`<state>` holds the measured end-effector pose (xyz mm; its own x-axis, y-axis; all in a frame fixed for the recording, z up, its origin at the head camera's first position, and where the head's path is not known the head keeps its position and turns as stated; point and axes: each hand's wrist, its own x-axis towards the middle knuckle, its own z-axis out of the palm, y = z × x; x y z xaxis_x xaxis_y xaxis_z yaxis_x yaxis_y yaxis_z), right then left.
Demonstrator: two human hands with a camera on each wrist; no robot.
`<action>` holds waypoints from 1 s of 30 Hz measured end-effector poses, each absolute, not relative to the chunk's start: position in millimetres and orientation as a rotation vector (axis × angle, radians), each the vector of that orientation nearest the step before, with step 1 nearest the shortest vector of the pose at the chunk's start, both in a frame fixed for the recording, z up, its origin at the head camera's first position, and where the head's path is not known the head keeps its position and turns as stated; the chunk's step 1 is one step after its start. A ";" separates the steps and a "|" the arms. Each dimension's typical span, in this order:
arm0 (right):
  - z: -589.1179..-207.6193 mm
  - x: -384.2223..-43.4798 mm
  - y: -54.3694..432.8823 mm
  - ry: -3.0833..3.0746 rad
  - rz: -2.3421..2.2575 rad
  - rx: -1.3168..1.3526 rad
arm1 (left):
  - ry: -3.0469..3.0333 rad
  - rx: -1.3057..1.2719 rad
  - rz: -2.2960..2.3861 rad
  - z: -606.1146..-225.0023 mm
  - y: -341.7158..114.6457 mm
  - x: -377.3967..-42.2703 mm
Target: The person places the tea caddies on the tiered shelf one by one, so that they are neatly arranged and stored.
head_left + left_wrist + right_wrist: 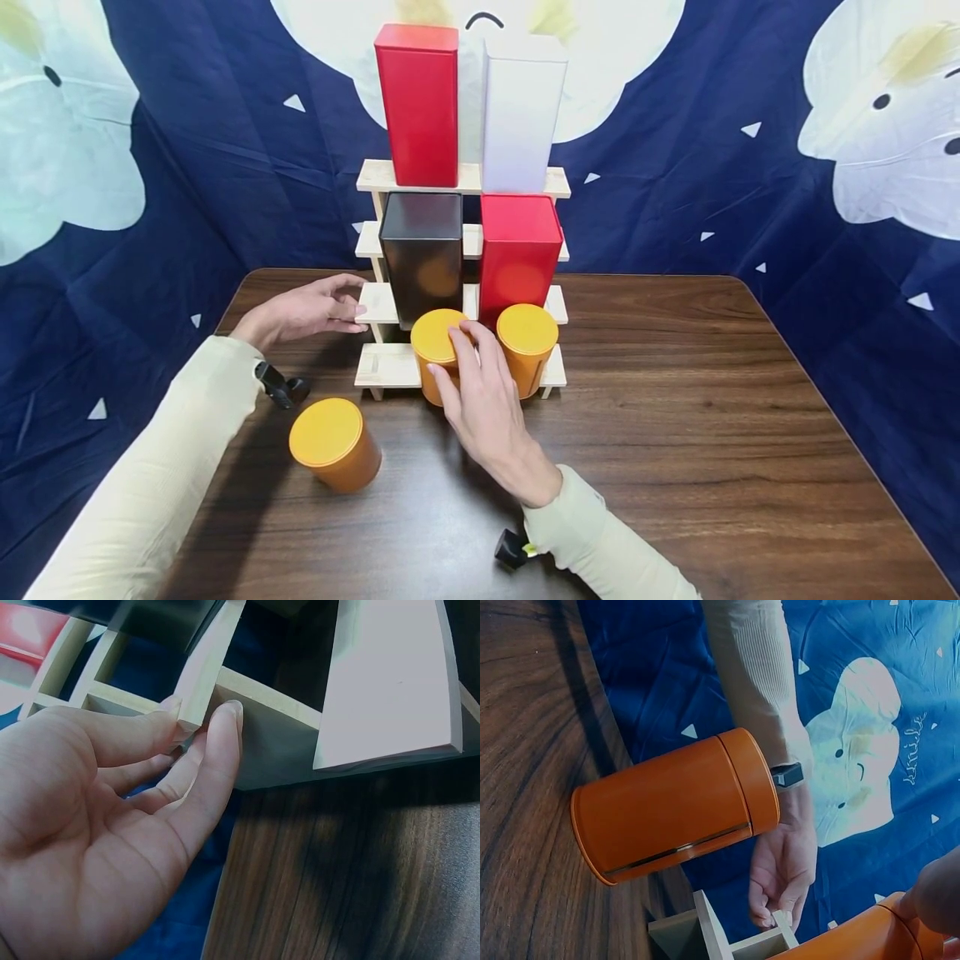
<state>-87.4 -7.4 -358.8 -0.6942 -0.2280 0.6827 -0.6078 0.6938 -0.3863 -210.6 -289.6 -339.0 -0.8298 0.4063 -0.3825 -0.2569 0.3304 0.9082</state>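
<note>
A stepped wooden rack [386, 367] stands on the table. My left hand [311, 312] pinches the left end of its second-lowest shelf [206, 682] between thumb and fingers. On the bottom shelf are two orange canisters with yellow-looking lids. My right hand [487, 408] grips the left orange canister [435, 333], thumb at its front and fingers over the lid's right edge. Beside it is the right orange canister [527, 333], close to the knuckles. A third orange canister [333, 442] stands upright on the table, left of the right hand; it also shows in the right wrist view.
Higher on the rack stand a black tin [422, 258] and a red tin [520, 250]. The top shelf bears a tall red tin [418, 108] and a white tin [522, 117]. Blue patterned cloth [645, 208] hangs behind and beside the brown table [675, 400].
</note>
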 end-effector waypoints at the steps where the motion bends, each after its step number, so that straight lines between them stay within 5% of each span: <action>1: -358.9 -87.9 -7.5 -2.297 0.815 0.633 | 2.039 0.132 1.539 -339.3 -289.8 -210.7; 30: -360.3 -97.2 -10.5 -2.243 0.717 0.668 | 2.037 0.129 1.540 -339.5 -290.2 -210.0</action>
<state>-97.2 -10.5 -360.3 -0.6368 -0.2548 0.7277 -0.6296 0.7167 -0.3001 -210.0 -290.2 -339.5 -0.8292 0.4062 -0.3839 -0.2587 0.3299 0.9079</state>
